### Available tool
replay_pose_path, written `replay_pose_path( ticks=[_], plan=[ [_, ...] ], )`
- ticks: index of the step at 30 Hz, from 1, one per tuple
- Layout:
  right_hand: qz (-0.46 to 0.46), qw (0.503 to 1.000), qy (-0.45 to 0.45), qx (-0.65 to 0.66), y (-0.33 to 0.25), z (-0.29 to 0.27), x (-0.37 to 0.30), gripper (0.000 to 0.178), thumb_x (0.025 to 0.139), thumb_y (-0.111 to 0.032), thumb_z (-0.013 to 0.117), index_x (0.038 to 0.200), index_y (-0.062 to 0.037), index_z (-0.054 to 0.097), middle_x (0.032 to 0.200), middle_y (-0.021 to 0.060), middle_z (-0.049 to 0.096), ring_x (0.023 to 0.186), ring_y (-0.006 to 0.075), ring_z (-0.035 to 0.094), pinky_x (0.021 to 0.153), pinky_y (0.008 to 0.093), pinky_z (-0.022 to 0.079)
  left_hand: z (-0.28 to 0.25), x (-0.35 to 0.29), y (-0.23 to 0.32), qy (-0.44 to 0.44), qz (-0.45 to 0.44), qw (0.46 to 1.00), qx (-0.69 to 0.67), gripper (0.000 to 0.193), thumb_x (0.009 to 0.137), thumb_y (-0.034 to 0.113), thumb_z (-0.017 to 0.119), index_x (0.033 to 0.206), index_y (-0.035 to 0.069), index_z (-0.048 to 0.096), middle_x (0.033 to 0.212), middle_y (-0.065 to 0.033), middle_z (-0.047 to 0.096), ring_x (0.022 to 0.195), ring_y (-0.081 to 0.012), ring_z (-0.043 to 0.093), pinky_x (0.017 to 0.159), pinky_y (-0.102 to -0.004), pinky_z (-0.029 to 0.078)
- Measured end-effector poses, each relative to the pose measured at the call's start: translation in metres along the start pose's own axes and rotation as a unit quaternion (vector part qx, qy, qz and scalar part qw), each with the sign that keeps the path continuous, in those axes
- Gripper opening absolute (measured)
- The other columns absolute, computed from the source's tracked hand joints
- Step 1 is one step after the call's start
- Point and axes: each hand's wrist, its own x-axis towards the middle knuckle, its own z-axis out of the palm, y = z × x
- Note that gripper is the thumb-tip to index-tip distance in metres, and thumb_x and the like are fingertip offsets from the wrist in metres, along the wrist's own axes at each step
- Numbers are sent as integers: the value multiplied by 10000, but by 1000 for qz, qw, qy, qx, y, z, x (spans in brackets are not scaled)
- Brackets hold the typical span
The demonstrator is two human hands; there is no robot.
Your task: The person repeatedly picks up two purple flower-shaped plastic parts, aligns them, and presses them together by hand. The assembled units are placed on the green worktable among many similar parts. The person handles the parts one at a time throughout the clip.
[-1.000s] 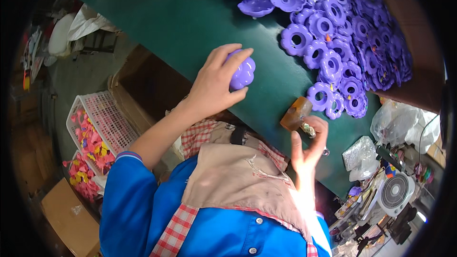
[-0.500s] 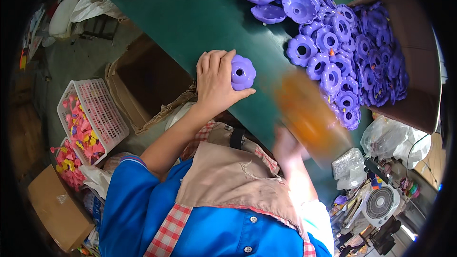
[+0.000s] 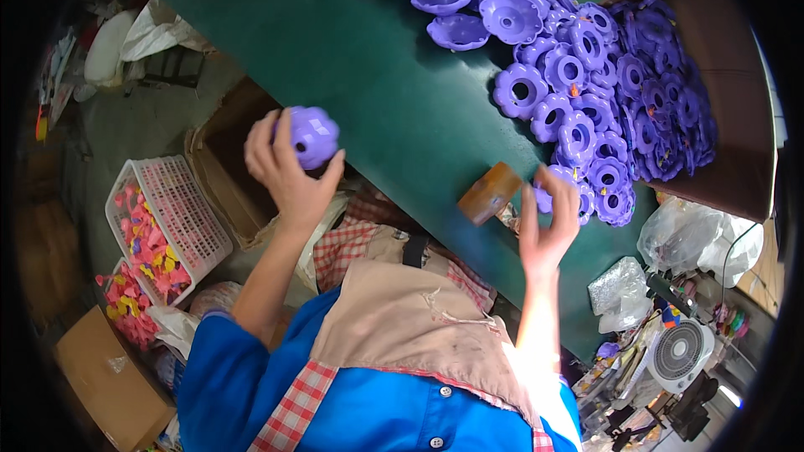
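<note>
My left hand (image 3: pixel 289 180) is closed round a purple flower-shaped plastic piece (image 3: pixel 315 136) with a dark centre hole, held up over the table's near edge and the open brown cardboard box. My right hand (image 3: pixel 548 222) has its fingers apart at the near end of a heap of purple flower-shaped pieces (image 3: pixel 578 130); a purple piece shows between the fingers, apparently not gripped. Just left of that hand, an amber-brown block (image 3: pixel 490 192) rests on the green table (image 3: pixel 368 75), slightly blurred. Something crinkled lies between block and fingers; I cannot tell what it is.
A cardboard box (image 3: pixel 741 100) on its side at the right holds more purple pieces. At the left are an open box (image 3: pixel 219 138) and a white basket (image 3: pixel 188 201) of pink and yellow pieces. Clear plastic bags (image 3: pixel 699 238) and a fan (image 3: pixel 680 353) are at the right.
My left hand has lifted the purple piece off the table and moved left. The amber-brown block, blurred in motion at my right hand before, now lies on the table; that hand has opened beside the heap.
</note>
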Motion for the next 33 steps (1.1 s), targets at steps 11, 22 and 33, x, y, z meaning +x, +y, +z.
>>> replay_pose_path(
  ticks=[11, 22, 33],
  plan=[
    [-107, 983, -123, -89, -8, 42, 88, 251, 732, -97, 849, 954, -117, 735, 1079, 73, 647, 1035, 328, 601, 866, 444, 453, 116, 125, 92, -55, 73, 926, -365, 434, 921, 54, 750, 1348, 63, 671, 993, -106, 729, 984, -247, 705, 1036, -422, 480],
    [-203, 931, -289, 98, -60, 69, 79, 386, 691, -103, 838, 1049, -81, 697, 1159, 117, 651, 1135, 335, 618, 963, 476, 497, 79, 75, 40, -184, 126, 960, -171, 740, 801, 270, 892, 1461, 80, 618, 1577, -180, 494, 1402, -421, 516, 1211, -552, 389],
    [23, 943, -217, 249, -39, 56, 69, 227, 839, -66, 877, 967, -23, 694, 1410, 193, 595, 1246, 324, 610, 995, 454, 523, 57, 85, 43, -225, -174, 798, -532, 438, 1087, 293, 642, 1426, 18, 609, 1431, -182, 632, 1274, -329, 658, 1074, -427, 538]
  ],
)
